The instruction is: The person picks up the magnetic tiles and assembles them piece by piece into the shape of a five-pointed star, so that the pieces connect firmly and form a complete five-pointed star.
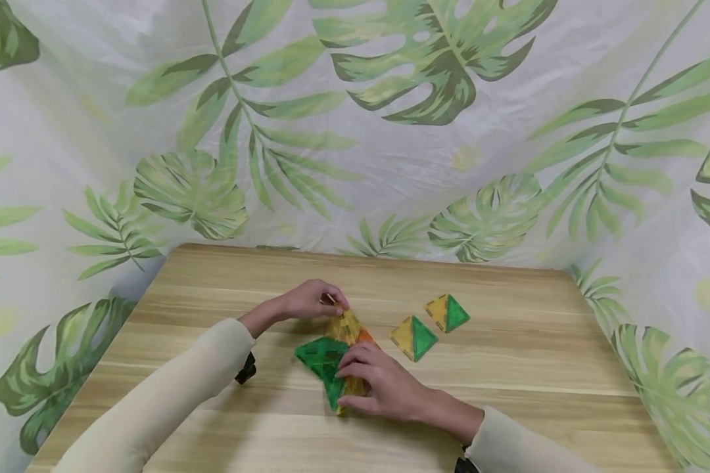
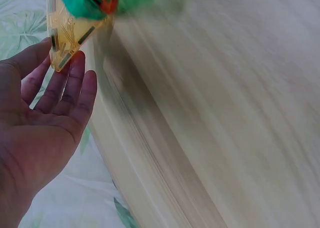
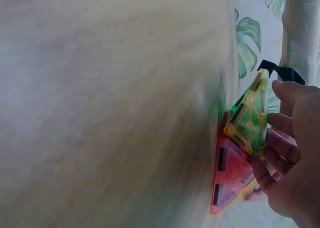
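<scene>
A joined group of translucent magnetic tiles stands partly raised on the table, with green tiles (image 1: pixel 315 355) on its left. My left hand (image 1: pixel 312 300) pinches the far corner of a yellow triangular tile (image 2: pixel 65 37) between thumb and fingers. On the near side my right hand (image 1: pixel 387 384) holds a yellow triangular tile (image 3: pixel 249 125), its thumb at one corner and its fingers along the edge. Beside that tile a red-orange triangular tile (image 3: pixel 232 173) tilts up from the table in the right wrist view. My right hand hides part of the group in the head view.
Two flat pairs of tiles lie to the right, each a yellow triangle (image 1: pixel 402 337) beside a green triangle (image 1: pixel 424 338); the farther pair has its own green triangle (image 1: pixel 456 313). The wooden table (image 1: pixel 509 368) ends at a leaf-print curtain (image 1: pixel 390 164).
</scene>
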Demonstrator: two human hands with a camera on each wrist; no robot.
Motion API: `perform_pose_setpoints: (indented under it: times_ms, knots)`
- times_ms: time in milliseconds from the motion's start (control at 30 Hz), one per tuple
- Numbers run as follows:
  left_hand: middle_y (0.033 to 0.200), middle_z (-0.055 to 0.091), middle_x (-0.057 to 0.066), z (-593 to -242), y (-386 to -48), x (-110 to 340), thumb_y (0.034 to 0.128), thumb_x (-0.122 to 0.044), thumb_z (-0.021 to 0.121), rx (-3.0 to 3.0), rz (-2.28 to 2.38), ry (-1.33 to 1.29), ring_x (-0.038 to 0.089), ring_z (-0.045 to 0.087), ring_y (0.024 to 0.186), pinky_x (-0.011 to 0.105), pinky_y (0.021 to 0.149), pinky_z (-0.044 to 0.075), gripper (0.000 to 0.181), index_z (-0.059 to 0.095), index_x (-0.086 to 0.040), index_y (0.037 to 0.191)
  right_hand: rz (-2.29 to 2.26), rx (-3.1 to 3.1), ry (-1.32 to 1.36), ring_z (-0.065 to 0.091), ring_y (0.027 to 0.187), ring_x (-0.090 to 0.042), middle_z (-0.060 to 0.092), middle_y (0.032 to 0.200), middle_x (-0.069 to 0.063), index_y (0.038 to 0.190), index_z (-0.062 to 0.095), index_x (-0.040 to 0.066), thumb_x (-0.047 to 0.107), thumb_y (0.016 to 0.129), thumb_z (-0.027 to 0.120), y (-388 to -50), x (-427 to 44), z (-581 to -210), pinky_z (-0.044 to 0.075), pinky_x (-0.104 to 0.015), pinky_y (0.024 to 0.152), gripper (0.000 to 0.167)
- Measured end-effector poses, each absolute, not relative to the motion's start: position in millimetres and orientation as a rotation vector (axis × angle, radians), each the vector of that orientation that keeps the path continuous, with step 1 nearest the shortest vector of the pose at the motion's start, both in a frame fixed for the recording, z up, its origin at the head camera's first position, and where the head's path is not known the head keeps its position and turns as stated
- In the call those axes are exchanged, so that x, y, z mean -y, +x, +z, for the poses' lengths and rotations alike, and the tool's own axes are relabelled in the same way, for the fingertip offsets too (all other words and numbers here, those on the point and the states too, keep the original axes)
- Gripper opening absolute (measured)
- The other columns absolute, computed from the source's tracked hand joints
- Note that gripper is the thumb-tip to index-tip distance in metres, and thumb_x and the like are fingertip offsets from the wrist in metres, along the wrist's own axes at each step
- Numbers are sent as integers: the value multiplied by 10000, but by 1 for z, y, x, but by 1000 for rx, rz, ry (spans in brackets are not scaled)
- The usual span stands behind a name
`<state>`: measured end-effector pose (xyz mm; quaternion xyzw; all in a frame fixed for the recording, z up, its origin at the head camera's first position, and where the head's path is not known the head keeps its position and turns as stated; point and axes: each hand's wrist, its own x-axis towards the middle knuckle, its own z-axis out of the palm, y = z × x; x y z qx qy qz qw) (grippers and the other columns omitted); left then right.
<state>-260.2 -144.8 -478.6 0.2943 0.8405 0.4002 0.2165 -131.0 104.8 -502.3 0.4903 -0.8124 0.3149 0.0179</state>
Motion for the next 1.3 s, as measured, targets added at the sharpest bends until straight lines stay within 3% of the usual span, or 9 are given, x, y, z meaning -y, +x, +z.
perform_pose_setpoints:
  times_ms: [367,700,1033,1300]
  knots:
    - [1091,771,63,-479,-241,179,1013,-61,706,-2403,1091,896,245,743,1031,377,918,610,94,773,-42,1076,899,2378,1563,577,1278,-201,653,1323,-64,1079,759,115,369,886,880,-132,-119,-503,514,-342,1084,341]
    - [1015,763,30,-479,-219,200,994,-60,733,-2415,1064,941,188,729,955,356,871,612,42,758,-58,1028,899,2487,1470,590,1324,-232,638,1404,-79,1070,774,115,163,877,863,-132,-133,-502,511,-406,1114,218]
    - [967,749,29,-472,-207,206,983,-64,752,-2389,1071,965,179,715,905,365,829,619,54,745,-20,1013,994,2438,1453,672,1210,-228,681,1292,-91,1087,770,63,58,875,859,-143,-142,-505,594,-371,983,230]
    - [1130,739,166,-461,-220,176,1007,-50,704,-2453,1106,996,257,711,1045,421,914,608,162,731,9,1155,1015,2458,1252,720,1093,-210,724,1213,-103,1164,752,18,130,878,876,-157,-159,-504,616,-349,908,332]
